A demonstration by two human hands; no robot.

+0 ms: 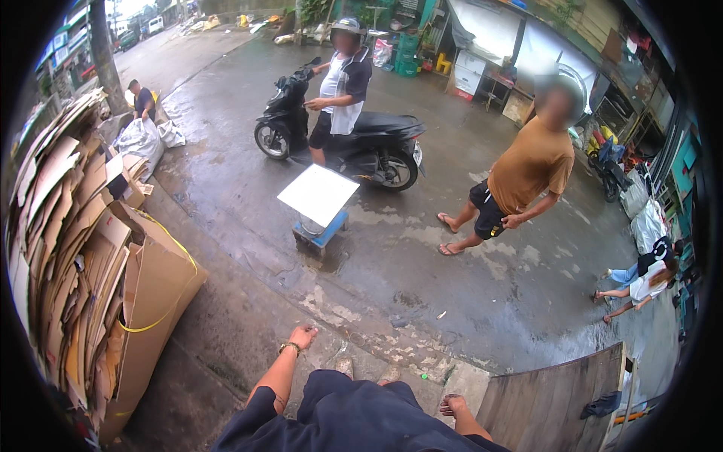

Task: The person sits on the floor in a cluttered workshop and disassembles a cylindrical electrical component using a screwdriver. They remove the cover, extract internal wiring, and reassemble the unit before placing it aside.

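My left hand (pixel 303 337) reaches forward over the pavement, a bracelet on its wrist. Its fingers look loosely bent and apart, and I see nothing in them. My right hand (pixel 453 405) hangs low beside my body with its fingers curled in, near a brown wooden board (pixel 557 395); no object shows in it. Ahead of me, out of reach of both hands, a white square panel (pixel 318 194) rests on a small blue stand (pixel 322 235). My shoes (pixel 344 367) are on the pavement near the kerb.
Flattened cardboard (pixel 68 248) stands in a tall stack at left, beside a yellow-strapped carton (pixel 162 294). A person in a helmet (pixel 343 83) straddles a black scooter (pixel 384 139). Another person in a brown shirt (pixel 533 162) stands on the wet road. A crouching person (pixel 141 100) handles white sacks.
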